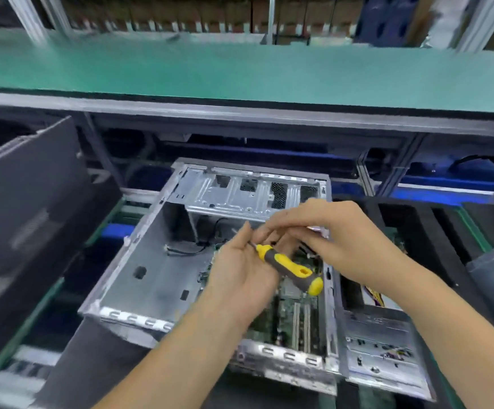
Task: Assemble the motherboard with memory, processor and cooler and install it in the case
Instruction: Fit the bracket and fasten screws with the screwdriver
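Note:
An open silver computer case (139,261) lies on its side on the work line. The green motherboard (291,318) lies inside its right half, mostly hidden by my hands. A screwdriver (294,268) with a yellow and black handle lies across my left hand (236,273), which holds it above the board with the handle end pointing right. My right hand (334,234) reaches in from the right and its curled fingertips pinch the thin metal shaft near my left fingers. The tip of the shaft is hidden. No cooler or memory is plainly visible.
A black panel (30,202) leans at the left. Another metal chassis part (378,349) with small fittings sits right of the case. A green shelf (239,69) runs overhead across the back. Black cables (186,250) lie on the case floor.

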